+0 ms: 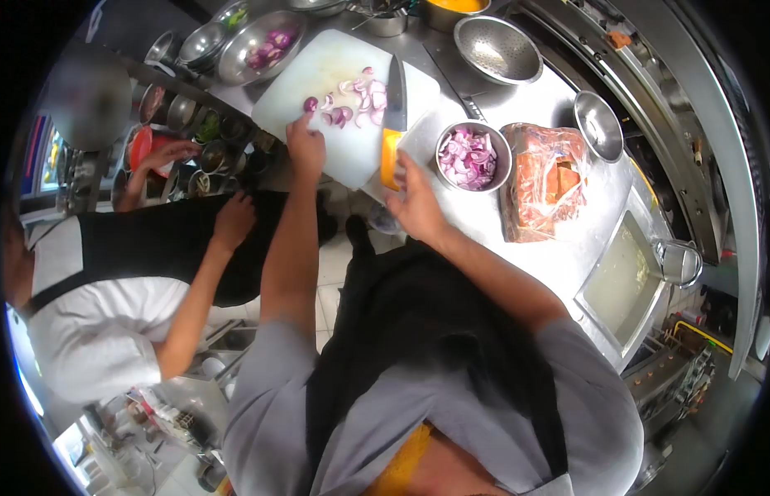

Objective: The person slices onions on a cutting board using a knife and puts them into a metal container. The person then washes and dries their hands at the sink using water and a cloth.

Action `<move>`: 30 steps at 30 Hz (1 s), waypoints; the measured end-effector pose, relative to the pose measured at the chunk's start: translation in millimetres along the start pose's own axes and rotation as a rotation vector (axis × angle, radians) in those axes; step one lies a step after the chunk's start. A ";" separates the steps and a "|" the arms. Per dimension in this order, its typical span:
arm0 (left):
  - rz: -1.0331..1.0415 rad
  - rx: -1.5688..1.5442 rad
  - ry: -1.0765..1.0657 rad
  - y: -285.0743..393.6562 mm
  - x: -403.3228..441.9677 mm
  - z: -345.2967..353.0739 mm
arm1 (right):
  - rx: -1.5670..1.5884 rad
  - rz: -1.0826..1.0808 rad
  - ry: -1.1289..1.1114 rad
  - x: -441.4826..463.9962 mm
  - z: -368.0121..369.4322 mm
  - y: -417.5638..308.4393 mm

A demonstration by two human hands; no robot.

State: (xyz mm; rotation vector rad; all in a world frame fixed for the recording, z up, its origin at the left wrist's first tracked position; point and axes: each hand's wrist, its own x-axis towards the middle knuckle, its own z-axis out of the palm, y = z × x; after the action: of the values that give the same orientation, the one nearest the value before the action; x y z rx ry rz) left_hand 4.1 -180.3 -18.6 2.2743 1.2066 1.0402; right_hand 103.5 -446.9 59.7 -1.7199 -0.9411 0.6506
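Observation:
A white cutting board (344, 62) holds sliced red onion (373, 97) and a small purple onion piece (310, 104). My left hand (306, 147) is over the board's left edge, its fingers slightly apart and their tips at the onion piece. On the right of the board lies a knife (396, 99) with a yellow handle, blade pointing away from me. Beside that handle is my right hand (416, 198), thumb and fingers apart; any contact with it is unclear. Chopped red onion fills a round metal container (506, 169) to the right.
Plastic-wrapped meat (534, 186) sits right of the container, near a metal bowl (598, 128) and a colander (498, 51). A bowl (234, 62) with onions stands at the back left. A tray of liquid (621, 281) is at right. A co-worker (112, 331) stands at left.

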 end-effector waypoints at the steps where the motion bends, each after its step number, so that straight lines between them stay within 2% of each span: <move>1: -0.070 -0.050 -0.035 10.1 -18.3 -3.3 | 0.065 0.025 -0.101 -8.0 -3.2 2.0; 3: 0.092 -0.075 0.020 32.4 -68.7 -12.9 | 0.046 0.078 -0.179 -28.4 -3.8 28.0; 5: -0.032 -0.078 -0.141 58.1 -120.1 -33.8 | 0.191 0.133 -0.348 -49.5 -2.8 56.9; 7: -0.032 -0.163 -0.171 54.4 -169.0 -42.2 | 0.200 0.169 -0.362 -66.1 -8.5 66.5; 8: -0.104 -0.156 -0.288 49.9 -188.8 -52.6 | 0.189 0.218 -0.365 -72.2 -12.7 68.2; 9: -0.172 -0.151 -0.404 42.0 -208.2 -61.8 | 0.199 0.195 -0.355 -76.4 -17.5 66.5; 13: 0.035 0.172 -0.650 -84.4 -312.7 -72.7 | 0.209 0.163 -0.296 -92.5 -29.5 57.5; 14: -0.145 0.210 -0.811 -119.9 -342.1 -76.6 | 0.224 0.166 -0.294 -96.0 -28.2 54.4; 15: 0.251 0.515 -1.084 -151.9 -363.9 -87.2 | 0.225 0.148 -0.283 -100.3 -26.5 49.9; 16: 0.155 0.682 -1.459 -160.1 -377.0 -95.5 | 0.215 0.133 -0.296 -107.3 -26.3 43.7; 17: -0.592 0.376 -1.330 -185.7 -417.1 -98.5 | 0.200 0.124 -0.310 -117.0 -26.7 37.5; 18: -1.288 0.017 -1.073 -202.3 -451.5 -101.1 | 0.188 0.118 -0.304 -128.6 -25.7 31.3; 20: -0.774 0.092 -1.194 -172.8 -466.6 -142.4 | 0.227 0.127 -0.292 -145.9 -22.9 19.0; 21: -0.772 0.074 -1.190 -165.3 -482.0 -150.8 | 0.211 0.123 -0.295 -152.8 -22.5 16.7; 23: -0.745 -0.083 -0.937 -155.8 -516.4 -163.3 | 0.175 0.087 -0.344 -173.9 -20.7 17.1; 27: -0.750 0.055 -1.108 -132.5 -573.5 -183.7 | -0.017 0.085 -0.323 -219.2 -20.5 24.2; 29: -0.933 -0.214 -1.083 -129.7 -615.8 -193.7 | -0.088 0.088 -0.329 -245.1 -27.4 16.1; 30: -0.928 -0.077 -1.107 -97.3 -613.1 -204.7 | -0.070 0.070 -0.304 -257.7 -30.3 16.7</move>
State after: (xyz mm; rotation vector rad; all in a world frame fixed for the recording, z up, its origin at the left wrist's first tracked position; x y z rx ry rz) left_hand -425.8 -633.6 -210.8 1.4343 1.3266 -0.4606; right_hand -9.0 -681.1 50.3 -1.7522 -1.1278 0.9539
